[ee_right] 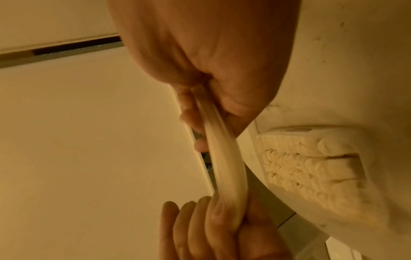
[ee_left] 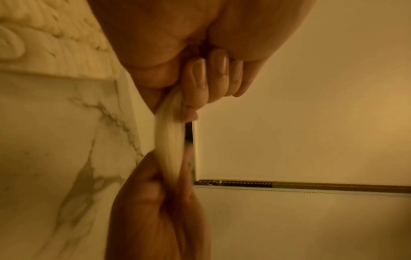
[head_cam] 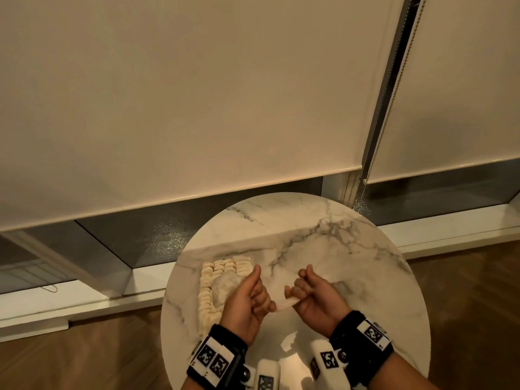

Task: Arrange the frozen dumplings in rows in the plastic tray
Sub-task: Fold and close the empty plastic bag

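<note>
Dumplings (head_cam: 216,280) lay in rows in plastic tray (head_cam: 203,311), nine o'clock on marble table (head_cam: 323,235). Left hand (head_cam: 247,299) and right hand (head_cam: 315,299), fingers clamped, gripped pale bag (head_cam: 281,299) stretched between.

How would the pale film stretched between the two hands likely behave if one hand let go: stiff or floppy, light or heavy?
Probably floppy: the film bunches into a soft strand between the left hand and right hand. Likely light, since fingertip pinches hold it. Possibly slippery; its surface looks glossy, though blurred.
</note>
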### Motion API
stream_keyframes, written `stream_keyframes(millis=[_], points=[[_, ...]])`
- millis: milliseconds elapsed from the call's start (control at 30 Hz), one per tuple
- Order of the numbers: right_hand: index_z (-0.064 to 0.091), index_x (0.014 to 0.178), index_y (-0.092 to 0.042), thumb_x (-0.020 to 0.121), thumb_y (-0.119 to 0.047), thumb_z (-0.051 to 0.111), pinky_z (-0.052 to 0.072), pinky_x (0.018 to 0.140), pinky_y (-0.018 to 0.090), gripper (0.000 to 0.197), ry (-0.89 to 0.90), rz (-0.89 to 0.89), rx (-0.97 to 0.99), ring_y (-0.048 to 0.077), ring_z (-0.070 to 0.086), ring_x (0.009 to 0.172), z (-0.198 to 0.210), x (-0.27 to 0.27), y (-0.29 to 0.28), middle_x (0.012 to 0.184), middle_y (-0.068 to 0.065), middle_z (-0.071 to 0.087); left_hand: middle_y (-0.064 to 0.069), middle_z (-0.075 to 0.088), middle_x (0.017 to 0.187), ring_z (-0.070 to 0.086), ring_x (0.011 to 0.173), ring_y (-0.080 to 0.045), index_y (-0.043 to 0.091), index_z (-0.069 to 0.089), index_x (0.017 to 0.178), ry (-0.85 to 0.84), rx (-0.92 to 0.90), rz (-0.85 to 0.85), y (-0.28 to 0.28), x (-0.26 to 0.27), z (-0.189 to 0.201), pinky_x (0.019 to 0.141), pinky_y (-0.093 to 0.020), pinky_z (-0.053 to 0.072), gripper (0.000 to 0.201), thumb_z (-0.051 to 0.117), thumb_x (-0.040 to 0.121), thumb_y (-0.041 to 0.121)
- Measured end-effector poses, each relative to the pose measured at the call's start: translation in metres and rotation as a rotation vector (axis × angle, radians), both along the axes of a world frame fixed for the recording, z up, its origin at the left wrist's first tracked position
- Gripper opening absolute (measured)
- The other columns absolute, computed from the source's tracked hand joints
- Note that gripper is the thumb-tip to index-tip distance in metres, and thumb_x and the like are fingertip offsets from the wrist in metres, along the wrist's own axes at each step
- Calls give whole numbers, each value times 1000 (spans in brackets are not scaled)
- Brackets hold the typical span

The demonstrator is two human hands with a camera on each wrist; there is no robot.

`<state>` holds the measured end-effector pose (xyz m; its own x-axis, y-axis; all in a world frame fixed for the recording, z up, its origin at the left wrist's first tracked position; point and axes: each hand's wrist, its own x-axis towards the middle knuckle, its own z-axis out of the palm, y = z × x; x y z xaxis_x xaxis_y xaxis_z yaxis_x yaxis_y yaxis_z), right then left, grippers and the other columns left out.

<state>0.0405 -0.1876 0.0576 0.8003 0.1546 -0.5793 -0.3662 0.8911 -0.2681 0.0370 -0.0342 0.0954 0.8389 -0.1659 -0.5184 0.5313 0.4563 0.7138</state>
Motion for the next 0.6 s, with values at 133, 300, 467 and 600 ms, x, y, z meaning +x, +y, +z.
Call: stream_keyframes(millis=[133, 300, 467, 600], points=[[48, 82, -15, 100, -39, 47, 33, 44, 25, 30, -23, 86, -232, 11, 22, 37, -10, -5, -9, 48, -4, 22, 3, 19, 43, 19, 35, -11, 19, 33, 53, 78, 47, 17, 21, 10, -4, 49, -29, 35, 48, 59, 89, 37], [59, 88, -14, 93, -45, 58, 28, 44, 21, 31, -376, 402, -794, 8, 33, 45, 16, -12, -5, 57, -3, 39, -9, 64, 66, 58, 57, -20, 8, 64, 76, -20, 247, -89, 7, 11, -6, 60, -30, 47, 37, 55, 92, 41], [69, 111, -11, 86, -24, 76, 54, 88, 30, 29, -694, 689, -929, 16, 69, 100, 13, -16, 7, 107, 3, 74, -4, 77, 84, 73, 85, -11, 14, 76, 89, -90, 358, -170, -18, 10, 5, 84, -30, 55, 46, 50, 96, 51], [66, 88, -18, 91, -13, 66, 51, 67, 24, 6, -719, 811, -977, 7, 62, 68, 8, -14, 9, 79, -10, 68, -13, 76, 88, 74, 73, -27, 15, 73, 100, 25, 293, -244, -25, 14, 8, 78, -46, 59, 61, 52, 83, 70]])
